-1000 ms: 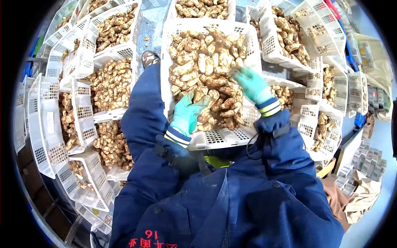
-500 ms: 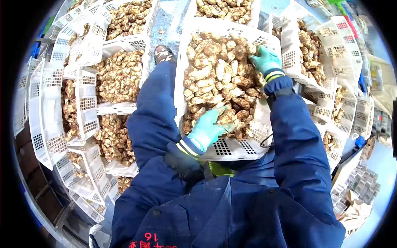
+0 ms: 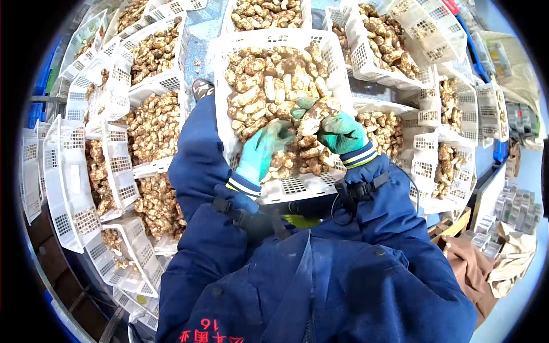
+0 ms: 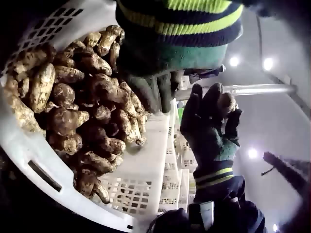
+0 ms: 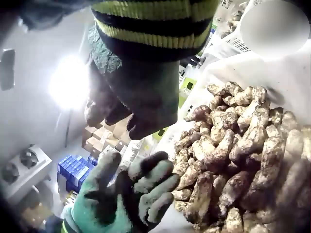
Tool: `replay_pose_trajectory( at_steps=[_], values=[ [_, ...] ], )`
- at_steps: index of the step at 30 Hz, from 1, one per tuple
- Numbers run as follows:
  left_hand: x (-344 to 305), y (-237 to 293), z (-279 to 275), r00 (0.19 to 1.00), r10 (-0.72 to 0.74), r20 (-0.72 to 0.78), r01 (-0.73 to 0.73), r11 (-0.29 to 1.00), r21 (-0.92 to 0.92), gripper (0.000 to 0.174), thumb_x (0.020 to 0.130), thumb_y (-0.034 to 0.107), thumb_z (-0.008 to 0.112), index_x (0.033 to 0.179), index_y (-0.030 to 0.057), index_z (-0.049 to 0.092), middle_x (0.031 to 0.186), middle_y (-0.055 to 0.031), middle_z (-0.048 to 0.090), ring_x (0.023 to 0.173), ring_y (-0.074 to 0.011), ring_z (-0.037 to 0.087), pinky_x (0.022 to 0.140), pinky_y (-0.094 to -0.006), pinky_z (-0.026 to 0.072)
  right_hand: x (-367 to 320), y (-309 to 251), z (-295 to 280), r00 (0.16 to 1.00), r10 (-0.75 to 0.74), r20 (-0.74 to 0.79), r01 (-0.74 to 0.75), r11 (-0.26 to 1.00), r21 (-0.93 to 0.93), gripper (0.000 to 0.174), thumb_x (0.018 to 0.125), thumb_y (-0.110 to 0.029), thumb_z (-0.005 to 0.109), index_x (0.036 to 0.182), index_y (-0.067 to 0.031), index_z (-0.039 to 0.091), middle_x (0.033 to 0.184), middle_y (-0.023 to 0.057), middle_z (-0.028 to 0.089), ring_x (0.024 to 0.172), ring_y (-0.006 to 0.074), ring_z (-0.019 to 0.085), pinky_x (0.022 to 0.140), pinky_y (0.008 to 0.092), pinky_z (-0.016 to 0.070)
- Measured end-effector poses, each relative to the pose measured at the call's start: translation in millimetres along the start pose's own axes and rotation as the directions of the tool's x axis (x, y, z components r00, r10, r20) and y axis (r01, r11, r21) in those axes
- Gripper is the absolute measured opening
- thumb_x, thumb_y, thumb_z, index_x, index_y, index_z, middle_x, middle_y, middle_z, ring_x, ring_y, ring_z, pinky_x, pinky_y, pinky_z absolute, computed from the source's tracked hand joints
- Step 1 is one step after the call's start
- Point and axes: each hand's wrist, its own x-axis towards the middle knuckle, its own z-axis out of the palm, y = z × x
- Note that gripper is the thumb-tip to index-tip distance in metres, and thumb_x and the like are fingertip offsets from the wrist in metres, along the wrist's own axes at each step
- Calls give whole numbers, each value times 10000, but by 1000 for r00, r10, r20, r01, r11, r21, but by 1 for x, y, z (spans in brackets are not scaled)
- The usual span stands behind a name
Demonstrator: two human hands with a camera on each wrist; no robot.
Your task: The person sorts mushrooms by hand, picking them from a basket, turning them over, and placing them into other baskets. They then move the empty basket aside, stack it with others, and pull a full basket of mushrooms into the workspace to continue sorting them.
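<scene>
Blue floor (image 3: 200,34) between rows of white crates; overhead lights on in the left wrist view. Held mushroom (image 3: 317,114), brown and cream, lumpy, is at the fingers of the right hand (image 3: 347,134), above the near half of the main crate (image 3: 283,39). Right hand, green-gloved, grips it with curled fingers. Left hand (image 3: 264,150), also gloved, is just beside, nearer the crate's left side; the right wrist view shows it palm up, fingers loosely bent, nothing seen in it. Main crate: white, perforated walls, pile of similar mushrooms (image 3: 249,94), some bare crate bottom at the near end. Far crate (image 3: 307,17) just beyond also holds mushrooms. Left-side crates (image 3: 73,177) and right-side crates (image 3: 437,34) hold more, several tilted. Brown cloth (image 3: 466,266) at lower right. Right wrist view adds cardboard boxes (image 5: 104,136), blue boxes (image 5: 75,171) and a two-fan unit (image 5: 24,170).
</scene>
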Motion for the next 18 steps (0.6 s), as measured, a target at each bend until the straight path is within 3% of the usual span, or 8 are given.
replay_pose_trajectory(
  at_steps=[2,5,7,9,12,14,16,18],
  values=[
    [0,-5,-1,947,-284,153,305,941,-145,663,956,514,387,1344,-23,385,951,-155,668,777,-238,669,672,-311,540,0,2,11,999,21,47,-19,999,-39,592,823,-142,545,1356,31,355,1245,173,540,1040,282,570,899,375,457],
    [-8,3,4,930,-235,282,288,944,-161,586,980,443,373,1365,1,351,913,-156,663,771,-260,673,613,-327,540,-1,8,26,993,49,104,-39,995,-97,623,809,-135,544,1375,27,339,1253,160,539,1040,246,566,897,344,449],
    [8,-54,-35,954,-104,280,59,985,164,497,994,393,359,1303,8,416,897,-155,665,749,-241,675,587,-319,538,-2,14,35,990,65,123,-50,991,-124,643,800,-130,543,1387,24,329,1258,152,537,1040,223,564,895,322,444],
    [0,-30,-22,908,-194,372,295,926,-237,368,1009,297,343,1142,0,515,819,-129,664,663,-210,660,536,-299,527,0,16,41,990,80,116,-65,989,-132,635,794,-110,541,1384,13,343,1247,125,549,1022,182,565,884,292,443],
    [1,-47,-25,972,-62,229,50,997,55,364,1005,296,332,1030,3,547,712,-83,642,547,-192,606,496,-294,506,2,25,52,998,53,22,-50,992,-119,506,822,-51,540,1310,-1,414,1087,91,604,806,141,580,727,267,470],
    [-15,1,-8,974,-152,170,113,969,218,472,990,410,318,1009,8,565,634,-65,601,504,-174,564,460,-276,458,6,33,63,984,-72,-163,49,988,-143,364,828,-64,619,1174,-4,524,917,76,643,640,112,585,575,254,482],
    [-4,-28,-22,965,-164,207,176,984,-42,515,987,444,312,1013,-3,565,592,-53,569,482,-164,538,429,-275,431,12,37,39,981,89,-174,-147,923,-356,414,834,-45,598,1235,-27,500,1057,49,621,892,117,598,803,258,485],
    [-1,-23,-25,904,-173,392,341,844,-415,327,971,374,419,1125,103,518,758,-34,550,586,-145,536,495,-255,448,20,53,32,971,-191,-144,121,912,-391,283,779,-197,735,968,-34,602,840,26,634,717,96,552,591,244,451]
  ],
)
